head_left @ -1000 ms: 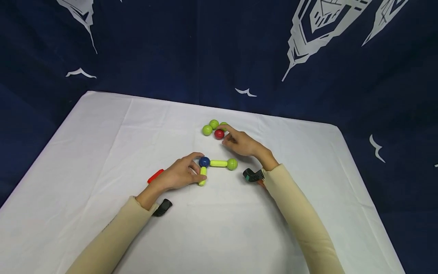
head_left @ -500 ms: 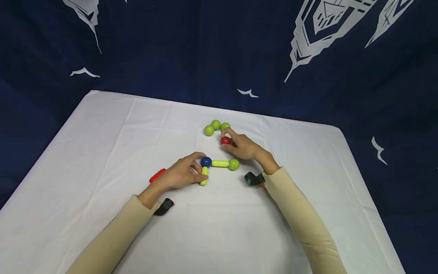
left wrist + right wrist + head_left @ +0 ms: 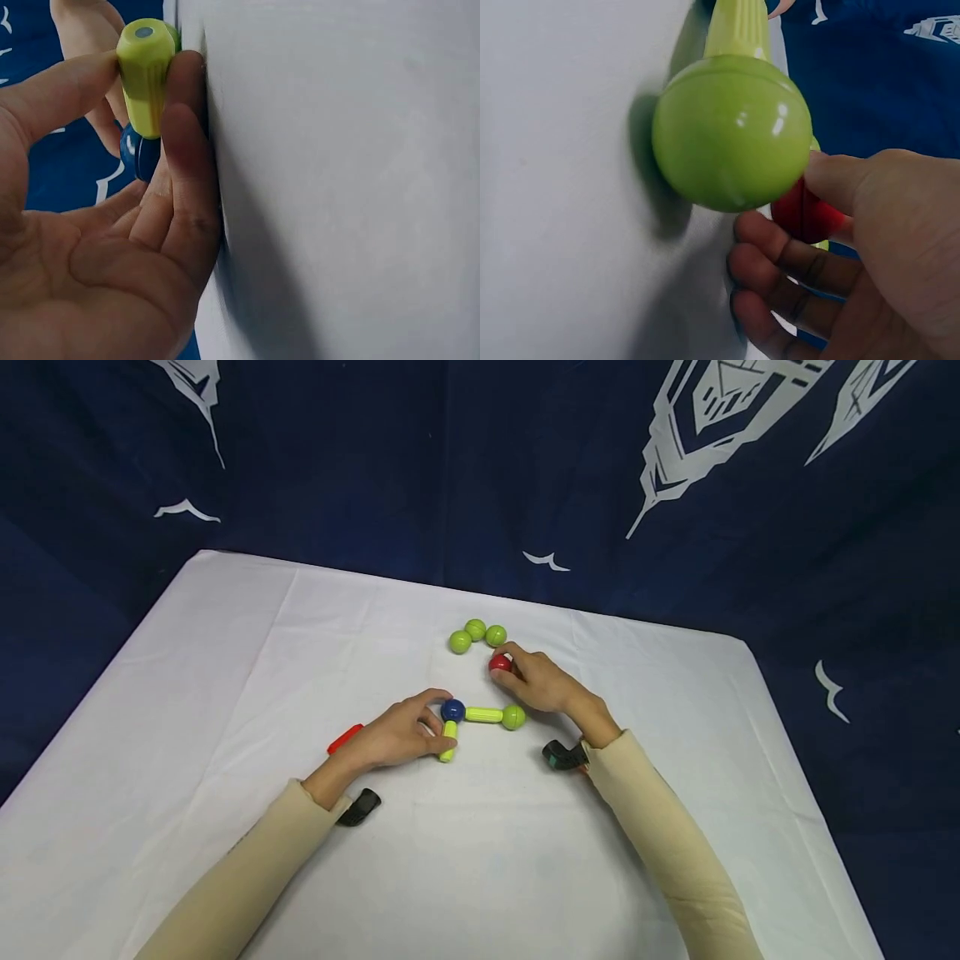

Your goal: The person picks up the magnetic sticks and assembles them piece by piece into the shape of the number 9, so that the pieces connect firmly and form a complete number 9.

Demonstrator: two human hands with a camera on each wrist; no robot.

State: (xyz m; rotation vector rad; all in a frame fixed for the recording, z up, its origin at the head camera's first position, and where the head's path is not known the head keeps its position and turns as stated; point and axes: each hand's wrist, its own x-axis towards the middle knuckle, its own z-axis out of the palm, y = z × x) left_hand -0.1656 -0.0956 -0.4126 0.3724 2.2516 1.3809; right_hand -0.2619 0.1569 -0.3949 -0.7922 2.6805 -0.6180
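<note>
My left hand (image 3: pixel 401 732) pinches a short yellow-green rod (image 3: pixel 448 745) whose far end joins a blue ball (image 3: pixel 453 710). In the left wrist view the rod (image 3: pixel 146 90) stands between thumb and fingers, with a grey disc at its near end. A second yellow-green rod (image 3: pixel 483 715) runs right from the blue ball to a green ball (image 3: pixel 513 717), making an L. Just beyond that ball, my right hand (image 3: pixel 546 681) holds a red ball (image 3: pixel 499 663) between thumb and index finger. The right wrist view shows the green ball (image 3: pixel 731 135) partly hiding the red ball (image 3: pixel 806 214).
Three loose green balls (image 3: pixel 476 629) sit together farther back. A red bar-like piece (image 3: pixel 344 739) lies beside the left wrist, partly hidden by it. White cloth covers the table (image 3: pixel 480 860), and a navy printed curtain (image 3: pixel 337 468) hangs behind it.
My right hand has taken hold of the red ball and drawn it away from the green balls, nearer and slightly right. The left hand stays on the rod.
</note>
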